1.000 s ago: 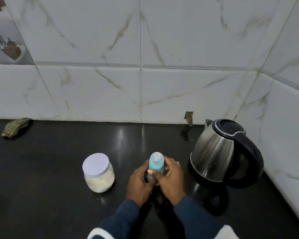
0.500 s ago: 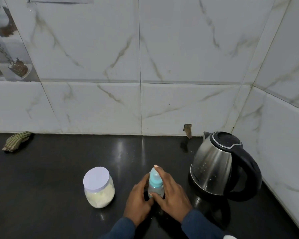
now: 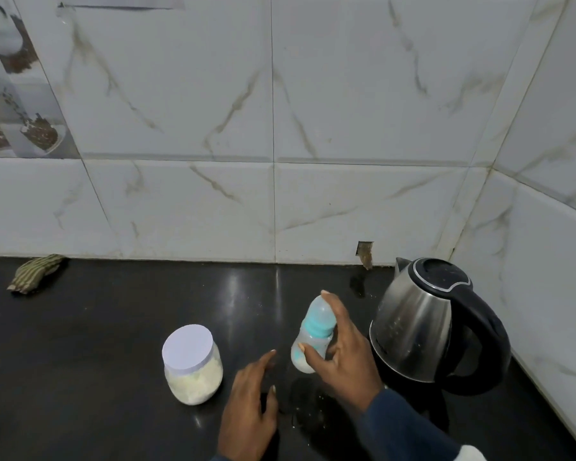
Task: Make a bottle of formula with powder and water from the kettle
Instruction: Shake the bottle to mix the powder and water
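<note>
A small baby bottle with a teal collar and a clear cap is off the counter, tilted, with whitish liquid at its bottom. My right hand grips it, forefinger over the cap and thumb low on the body. My left hand hovers just left of the bottle, fingers apart, holding nothing. A clear jar of white powder with a white lid on stands to the left. A steel kettle with a black lid and handle stands to the right, lid down.
The black glossy counter runs to a tiled wall behind and on the right. A striped cloth lies at the far left by the wall. White specks lie on the counter below the bottle.
The bottle has been lifted off the counter and tilted by my right hand. My left hand has let go of it and drawn back to the left.
</note>
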Demonstrator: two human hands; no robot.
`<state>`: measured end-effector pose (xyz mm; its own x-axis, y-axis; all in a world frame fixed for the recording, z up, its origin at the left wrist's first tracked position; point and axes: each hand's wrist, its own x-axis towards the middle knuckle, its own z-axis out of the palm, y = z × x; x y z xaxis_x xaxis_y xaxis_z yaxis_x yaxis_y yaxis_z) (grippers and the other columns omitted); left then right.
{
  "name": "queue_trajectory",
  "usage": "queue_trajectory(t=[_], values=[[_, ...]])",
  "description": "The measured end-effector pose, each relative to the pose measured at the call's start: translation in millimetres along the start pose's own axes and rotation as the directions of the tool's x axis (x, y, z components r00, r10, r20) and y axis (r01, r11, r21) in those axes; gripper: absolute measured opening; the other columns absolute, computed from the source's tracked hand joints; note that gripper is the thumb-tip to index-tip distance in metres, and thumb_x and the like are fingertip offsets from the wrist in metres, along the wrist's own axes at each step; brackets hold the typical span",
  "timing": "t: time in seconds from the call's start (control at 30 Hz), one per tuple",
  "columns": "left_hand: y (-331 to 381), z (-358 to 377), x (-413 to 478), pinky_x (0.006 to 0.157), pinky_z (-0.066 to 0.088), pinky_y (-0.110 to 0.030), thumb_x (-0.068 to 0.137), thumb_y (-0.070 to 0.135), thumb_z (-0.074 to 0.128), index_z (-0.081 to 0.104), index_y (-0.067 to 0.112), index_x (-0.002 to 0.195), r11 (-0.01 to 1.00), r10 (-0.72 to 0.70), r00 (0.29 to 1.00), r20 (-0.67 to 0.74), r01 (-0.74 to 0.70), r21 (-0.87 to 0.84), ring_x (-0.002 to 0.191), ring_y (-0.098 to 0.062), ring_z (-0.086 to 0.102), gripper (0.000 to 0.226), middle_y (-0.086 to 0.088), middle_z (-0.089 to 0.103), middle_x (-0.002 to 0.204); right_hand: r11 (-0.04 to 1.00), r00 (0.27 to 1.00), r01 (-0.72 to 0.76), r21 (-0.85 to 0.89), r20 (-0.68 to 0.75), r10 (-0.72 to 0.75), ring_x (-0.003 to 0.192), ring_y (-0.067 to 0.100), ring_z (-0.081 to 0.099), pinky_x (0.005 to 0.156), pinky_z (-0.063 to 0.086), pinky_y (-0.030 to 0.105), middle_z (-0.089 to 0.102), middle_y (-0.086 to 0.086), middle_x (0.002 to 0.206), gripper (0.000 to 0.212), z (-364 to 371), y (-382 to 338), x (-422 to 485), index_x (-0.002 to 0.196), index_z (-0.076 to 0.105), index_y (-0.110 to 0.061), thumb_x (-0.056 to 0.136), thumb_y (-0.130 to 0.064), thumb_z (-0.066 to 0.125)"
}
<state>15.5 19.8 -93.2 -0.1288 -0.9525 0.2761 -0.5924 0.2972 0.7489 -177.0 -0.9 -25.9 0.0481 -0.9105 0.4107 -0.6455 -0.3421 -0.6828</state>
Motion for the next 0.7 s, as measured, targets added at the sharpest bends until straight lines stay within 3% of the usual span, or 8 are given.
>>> queue_trajectory(t=[0.07,0.13,0.23,0.33,0.43,0.5,0.6,0.7], values=[[-2.4,2.2,-0.5,0.097,0.040,-0.015,0.080,0.017,0.054,0.041,0.044,0.136,1.000,-0.007,1.000,0.005,0.007,0.023,0.118,0.002,0.047,0.063,0.028,0.050,0.124,0.996,0.997,0.053,-0.068,0.061,-0.049,0.110,0.009,0.059,0.093,0.052,0.030,0.052,-0.019,0.132,0.087,-4.0,-1.6,1.5,0.140,0.018,-0.061,0.075,-0.041,0.072],[-6.1,2.1,-1.7,0.098,0.034,-0.009,0.079,0.017,0.055,0.041,0.047,0.134,0.999,0.000,1.000,0.009,-0.001,0.047,0.117,0.003,0.046,0.064,0.027,0.050,0.123,0.988,0.991,0.094,-0.124,0.101,-0.082,0.109,0.009,0.060,0.089,0.055,0.034,0.051,-0.023,0.133,0.085,-4.9,-4.8,0.1,0.140,0.018,-0.061,0.075,-0.045,0.070],[-8.1,3.1,-0.4,0.096,0.031,-0.003,0.078,0.019,0.056,0.039,0.050,0.130,0.996,-0.012,1.000,0.007,0.012,0.088,0.116,0.006,0.044,0.063,0.027,0.052,0.122,0.999,0.998,0.029,-0.032,-0.051,-0.030,0.106,0.008,0.061,0.086,0.055,0.030,0.045,-0.036,0.131,0.085,-6.4,-5.2,0.7,0.142,0.025,-0.054,0.073,-0.042,0.073],[-11.2,7.3,-3.9,0.092,0.043,-0.019,0.076,0.023,0.055,0.050,0.041,0.125,0.977,0.035,0.997,0.063,-0.047,0.208,0.114,-0.002,0.050,0.052,0.020,0.056,0.120,0.981,0.990,0.126,-0.150,0.088,-0.114,0.108,0.011,0.061,0.088,0.052,0.027,0.053,-0.021,0.131,0.086,-1.7,-12.8,-1.3,0.142,0.015,-0.059,0.076,-0.046,0.069],[-13.5,7.2,0.1,0.075,0.051,-0.029,0.068,0.039,0.055,0.061,0.038,0.111,0.930,-0.029,0.987,0.160,-0.032,0.366,0.107,-0.012,0.061,0.043,0.015,0.062,0.117,0.992,0.997,0.074,-0.102,0.025,-0.072,0.110,0.007,0.060,0.089,0.051,0.024,0.055,-0.018,0.132,0.084,1.9,-10.6,-5.6,0.143,0.018,-0.057,0.077,-0.046,0.069],[-10.0,6.8,1.1,0.072,0.053,-0.034,0.065,0.047,0.057,0.063,0.040,0.107,0.893,-0.066,0.976,0.207,-0.034,0.448,0.107,-0.016,0.065,0.043,0.015,0.063,0.118,0.994,0.999,0.034,-0.100,0.043,-0.030,0.111,0.007,0.059,0.091,0.051,0.025,0.054,-0.020,0.132,0.085,4.8,-12.0,-5.5,0.140,0.015,-0.063,0.076,-0.046,0.069],[1.5,-0.3,2.8,0.098,0.041,-0.039,0.080,0.047,0.049,0.049,0.042,0.129,0.862,-0.100,0.947,0.305,-0.070,0.502,0.135,-0.015,0.042,0.049,0.020,0.041,0.143,0.998,0.999,0.006,-0.059,-0.047,-0.009,0.109,0.002,0.058,0.091,0.049,0.021,0.050,-0.029,0.129,0.086,7.6,-12.4,-10.9,0.139,0.018,-0.063,0.074,-0.044,0.071],[5.7,-1.9,4.9,0.108,0.030,-0.033,0.087,0.047,0.045,0.035,0.040,0.141,0.874,-0.106,0.945,0.309,-0.060,0.483,0.143,-0.010,0.023,0.055,0.019,0.025,0.154,0.994,0.998,0.000,-0.110,0.063,0.007,0.108,0.009,0.061,0.090,0.051,0.027,0.054,-0.022,0.130,0.088,9.8,-16.3,-9.4,0.139,0.014,-0.065,0.073,-0.046,0.069]])
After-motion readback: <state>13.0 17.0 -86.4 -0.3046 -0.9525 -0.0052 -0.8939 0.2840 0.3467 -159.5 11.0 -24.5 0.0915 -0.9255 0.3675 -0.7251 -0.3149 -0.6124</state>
